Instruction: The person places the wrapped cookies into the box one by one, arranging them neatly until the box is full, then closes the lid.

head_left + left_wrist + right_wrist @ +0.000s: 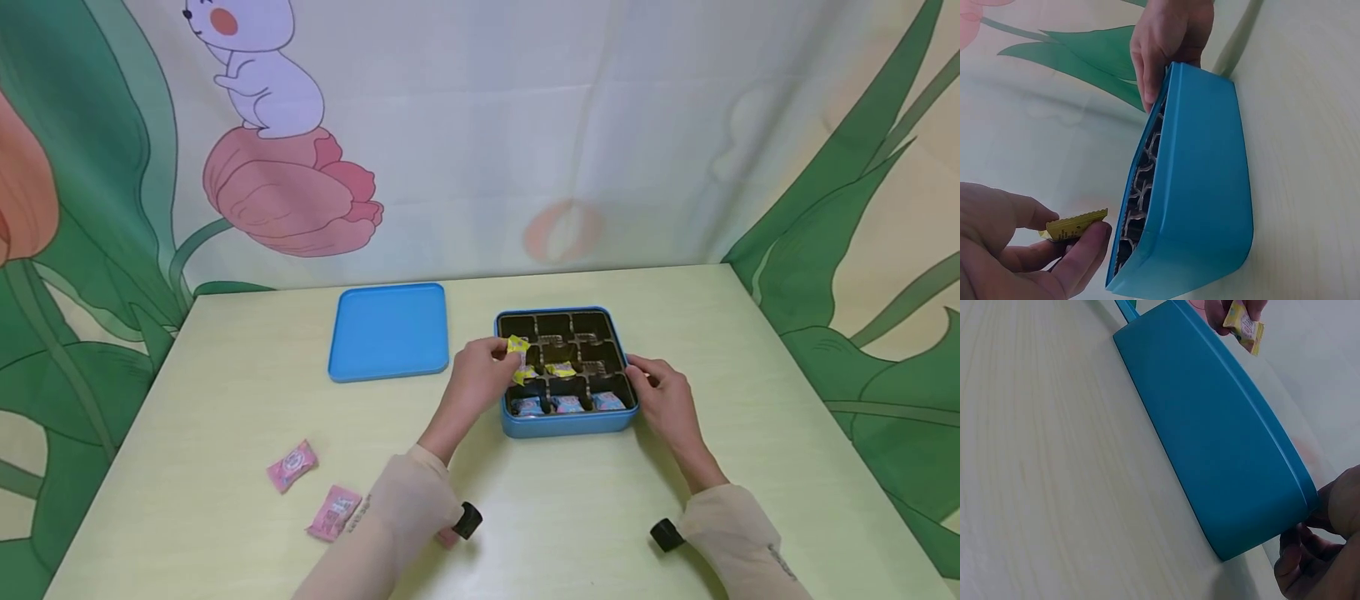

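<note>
A blue box (566,424) holds a dark tray divided into compartments. My left hand (483,375) pinches a yellow wrapped candy (518,360) between thumb and fingers, over the left side of the middle row. In the right wrist view that yellow candy (1245,326) hangs above the rim. Gripping the box's right edge is my right hand (663,400), its thumb at the rim. Another yellow candy (560,369) lies in the middle compartment. Blue wrapped candies (567,404) fill the front row. My left fingers partly hide the middle row's left compartment.
The blue lid (388,332) lies flat on the table to the left of the box. Nearer me are pink wrapped candies (293,466), one partly covered by my left sleeve (390,525). A printed curtain (480,150) hangs behind the table's back edge.
</note>
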A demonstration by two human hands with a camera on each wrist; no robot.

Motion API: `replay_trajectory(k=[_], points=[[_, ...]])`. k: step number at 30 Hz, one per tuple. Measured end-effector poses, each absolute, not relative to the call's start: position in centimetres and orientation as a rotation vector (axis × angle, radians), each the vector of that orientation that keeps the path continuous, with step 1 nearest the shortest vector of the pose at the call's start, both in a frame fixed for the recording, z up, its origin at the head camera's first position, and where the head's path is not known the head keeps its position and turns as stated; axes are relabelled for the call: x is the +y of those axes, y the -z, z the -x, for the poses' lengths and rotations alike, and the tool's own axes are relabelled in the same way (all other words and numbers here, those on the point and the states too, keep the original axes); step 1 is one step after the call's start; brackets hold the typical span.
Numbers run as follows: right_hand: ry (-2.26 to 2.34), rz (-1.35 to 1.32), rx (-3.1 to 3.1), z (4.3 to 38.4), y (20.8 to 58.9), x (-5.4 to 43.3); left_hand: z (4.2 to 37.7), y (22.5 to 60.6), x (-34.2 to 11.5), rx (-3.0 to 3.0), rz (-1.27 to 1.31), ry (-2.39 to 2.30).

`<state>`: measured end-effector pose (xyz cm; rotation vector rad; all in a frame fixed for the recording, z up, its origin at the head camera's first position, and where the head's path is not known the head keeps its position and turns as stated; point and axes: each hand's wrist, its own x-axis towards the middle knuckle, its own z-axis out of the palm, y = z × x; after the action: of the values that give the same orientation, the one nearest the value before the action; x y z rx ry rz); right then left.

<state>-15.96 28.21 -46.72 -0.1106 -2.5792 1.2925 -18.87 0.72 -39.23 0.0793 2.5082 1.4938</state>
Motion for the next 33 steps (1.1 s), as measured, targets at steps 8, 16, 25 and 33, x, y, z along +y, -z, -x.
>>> replay_trajectory(k=[8, 16, 25, 33], points=[[-1.3, 0.111, -2.571, 16.0, 46.8, 28.2, 18.9, 39.4, 2.1, 2.501, -0.096, -1.526], [-1.302, 0.122, -2.567, 15.9, 46.8, 28.3, 19.2, 39.6, 3.5, 2.537, -0.125, -1.511], [-1.292, 0.144, -2.571, 15.6, 46.8, 28.3, 19.1, 39.3, 6.2, 2.578, -0.194, -1.512], [-1.293, 0.143, -2.57, 15.5, 46.8, 28.0, 18.8, 40.0, 8.1, 2.559, -0.186, -1.498]])
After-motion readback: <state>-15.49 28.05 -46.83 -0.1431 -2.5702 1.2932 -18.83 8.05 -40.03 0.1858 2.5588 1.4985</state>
